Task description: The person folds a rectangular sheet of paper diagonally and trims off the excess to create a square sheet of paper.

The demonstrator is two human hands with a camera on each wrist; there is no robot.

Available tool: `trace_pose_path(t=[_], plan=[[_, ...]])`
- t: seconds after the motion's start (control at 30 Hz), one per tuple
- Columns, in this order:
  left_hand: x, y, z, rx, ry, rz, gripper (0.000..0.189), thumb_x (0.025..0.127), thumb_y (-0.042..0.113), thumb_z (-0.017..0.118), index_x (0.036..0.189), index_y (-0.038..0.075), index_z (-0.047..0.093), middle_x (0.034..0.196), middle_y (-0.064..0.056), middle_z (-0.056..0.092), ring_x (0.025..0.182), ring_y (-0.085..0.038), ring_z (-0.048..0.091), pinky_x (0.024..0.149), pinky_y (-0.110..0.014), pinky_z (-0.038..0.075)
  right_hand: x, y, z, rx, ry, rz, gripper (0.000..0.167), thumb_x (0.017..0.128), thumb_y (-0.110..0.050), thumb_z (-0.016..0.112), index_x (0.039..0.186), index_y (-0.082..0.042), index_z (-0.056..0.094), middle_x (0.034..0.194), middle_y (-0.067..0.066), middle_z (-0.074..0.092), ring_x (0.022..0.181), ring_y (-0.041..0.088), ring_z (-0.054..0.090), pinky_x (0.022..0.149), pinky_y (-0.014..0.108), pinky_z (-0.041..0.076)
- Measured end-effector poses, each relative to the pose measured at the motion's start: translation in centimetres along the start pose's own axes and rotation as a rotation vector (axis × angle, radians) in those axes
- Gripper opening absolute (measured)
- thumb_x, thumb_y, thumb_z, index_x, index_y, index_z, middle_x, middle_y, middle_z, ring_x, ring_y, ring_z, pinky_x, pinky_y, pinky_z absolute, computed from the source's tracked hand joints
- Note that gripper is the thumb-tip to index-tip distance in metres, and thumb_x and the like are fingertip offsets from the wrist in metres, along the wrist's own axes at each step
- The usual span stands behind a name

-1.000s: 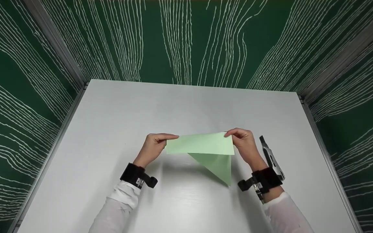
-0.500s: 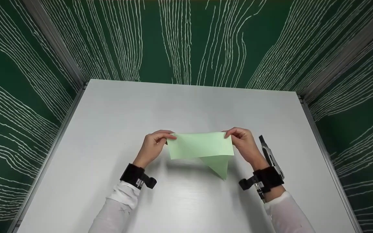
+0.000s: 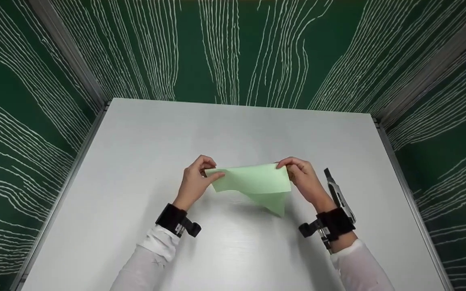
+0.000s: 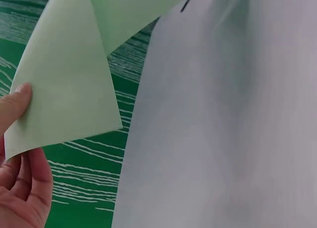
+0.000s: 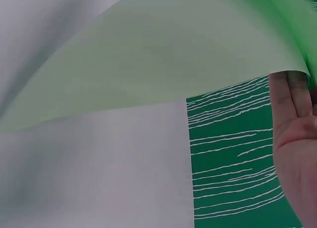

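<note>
A sheet of light green paper [image 3: 253, 179] is held up above the white table between both hands, with a triangular flap hanging below its right part. My left hand [image 3: 194, 180] pinches the left end, thumb on the near face and fingers behind. At the upper right corner, my right hand [image 3: 303, 178] grips the paper between thumb and fingers. The left wrist view shows the paper [image 4: 67, 79] bending at the left hand [image 4: 25, 183]. In the right wrist view the flap [image 5: 148, 55] spreads across the top, hiding the fingertips of the right hand [image 5: 297, 139].
A utility knife [image 3: 340, 198] with a grey and black body lies on the white table [image 3: 233, 133], just right of the right wrist. Green walls [image 3: 192, 52] with white wavy lines stand behind and at both sides. Black camera bands are on both wrists.
My left hand has turned and shifted its hold, thumb now lower on the near face. The paper's left end curves more, and the hanging flap has risen. The right hand has barely moved.
</note>
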State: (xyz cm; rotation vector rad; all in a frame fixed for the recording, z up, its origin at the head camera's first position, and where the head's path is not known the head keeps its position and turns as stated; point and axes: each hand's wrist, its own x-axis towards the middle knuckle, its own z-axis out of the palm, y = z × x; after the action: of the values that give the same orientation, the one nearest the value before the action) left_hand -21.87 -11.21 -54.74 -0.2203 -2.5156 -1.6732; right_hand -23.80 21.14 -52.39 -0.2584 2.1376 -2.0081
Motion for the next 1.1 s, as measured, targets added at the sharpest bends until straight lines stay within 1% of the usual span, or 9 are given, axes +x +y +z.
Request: trace_pose_path(t=[0.13, 0.23, 0.4, 0.57, 0.67, 0.8, 0.9, 1.0, 1.1], plan=[[0.1, 0.0, -0.1, -0.01, -0.021, 0.014, 0.023, 0.086, 0.034, 0.078, 0.105, 0.022, 0.073, 0.103, 0.007, 0.074, 0.09, -0.008, 0.065, 0.074, -0.022, 0.047, 0.1, -0.4, 0.6, -0.061, 0.061, -0.001, 0.017, 0.102, -0.015, 0.056, 0.1, -0.001, 0.066, 0.098, -0.006, 0.072, 0.082, 0.006, 0.062, 0.07, 0.02, 0.051], [0.0, -0.1, 0.0, -0.033, -0.036, 0.01, 0.018, 0.086, 0.033, 0.078, 0.102, 0.024, 0.076, 0.103, 0.007, 0.074, 0.081, -0.009, 0.061, 0.068, -0.02, 0.046, 0.2, -0.7, 1.0, -0.101, 0.089, -0.015, 0.019, 0.094, -0.015, 0.07, 0.103, 0.0, 0.062, 0.094, -0.01, 0.073, 0.082, 0.003, 0.068, 0.072, 0.018, 0.053], [-0.1, -0.2, 0.0, -0.08, -0.052, 0.006, 0.017, 0.086, 0.031, 0.078, 0.102, 0.024, 0.076, 0.103, 0.005, 0.073, 0.069, -0.01, 0.055, 0.061, -0.019, 0.043, 0.4, -1.1, 1.3, -0.038, 0.082, 0.018, 0.041, 0.091, -0.008, 0.072, 0.126, -0.005, 0.05, 0.098, -0.013, 0.075, 0.094, 0.006, 0.073, 0.082, 0.021, 0.056], [-0.3, -0.1, 0.1, -0.11, -0.057, 0.01, 0.016, 0.086, 0.03, 0.078, 0.101, 0.025, 0.075, 0.103, 0.005, 0.072, 0.063, -0.009, 0.051, 0.059, -0.018, 0.042, 0.5, -1.2, 1.5, -0.091, 0.075, 0.094, 0.055, 0.092, -0.02, 0.073, 0.139, -0.008, 0.048, 0.096, -0.014, 0.074, 0.089, 0.007, 0.071, 0.075, 0.024, 0.056], [-0.5, -0.3, 0.2, -0.127, -0.06, 0.007, 0.017, 0.086, 0.031, 0.078, 0.101, 0.025, 0.075, 0.103, 0.005, 0.072, 0.068, -0.01, 0.054, 0.062, -0.019, 0.044, 0.5, -1.0, 1.7, -0.162, 0.09, 0.14, 0.051, 0.092, -0.029, 0.074, 0.133, -0.005, 0.057, 0.092, -0.013, 0.073, 0.084, 0.008, 0.068, 0.071, 0.024, 0.055], [-0.5, -0.4, 0.4, -0.136, -0.099, -0.003, 0.019, 0.086, 0.028, 0.078, 0.103, 0.021, 0.073, 0.105, 0.002, 0.07, 0.091, -0.011, 0.065, 0.077, -0.022, 0.053, 0.4, -0.9, 1.8, -0.222, 0.13, 0.152, 0.04, 0.09, -0.032, 0.075, 0.113, 0.0, 0.07, 0.085, -0.011, 0.074, 0.076, 0.007, 0.067, 0.067, 0.022, 0.054], [-0.6, -0.1, 0.5, -0.08, -0.16, 0.007, 0.022, 0.088, 0.023, 0.077, 0.108, 0.019, 0.069, 0.105, 0.0, 0.066, 0.102, -0.014, 0.064, 0.09, -0.029, 0.053, 0.4, -1.1, 2.0, -0.252, 0.144, 0.11, 0.031, 0.09, -0.027, 0.076, 0.102, 0.002, 0.073, 0.076, -0.009, 0.073, 0.067, 0.005, 0.062, 0.06, 0.02, 0.05], [-0.7, 0.5, 0.8, 0.057, -0.243, 0.046, 0.026, 0.091, 0.02, 0.074, 0.116, 0.019, 0.066, 0.104, -0.001, 0.06, 0.104, -0.016, 0.06, 0.093, -0.034, 0.052, 0.3, -1.6, 2.2, -0.313, 0.158, 0.043, 0.025, 0.089, -0.023, 0.077, 0.096, 0.001, 0.075, 0.07, -0.008, 0.071, 0.058, 0.003, 0.054, 0.053, 0.018, 0.043], [-0.7, 1.5, 1.4, 0.193, -0.334, 0.101, 0.033, 0.095, 0.023, 0.069, 0.127, 0.018, 0.062, 0.113, -0.003, 0.059, 0.111, -0.018, 0.059, 0.098, -0.037, 0.051, 0.1, -2.1, 2.6, -0.384, 0.175, -0.031, 0.019, 0.086, -0.021, 0.079, 0.091, -0.003, 0.077, 0.068, -0.002, 0.071, 0.054, 0.003, 0.048, 0.049, 0.017, 0.037]])
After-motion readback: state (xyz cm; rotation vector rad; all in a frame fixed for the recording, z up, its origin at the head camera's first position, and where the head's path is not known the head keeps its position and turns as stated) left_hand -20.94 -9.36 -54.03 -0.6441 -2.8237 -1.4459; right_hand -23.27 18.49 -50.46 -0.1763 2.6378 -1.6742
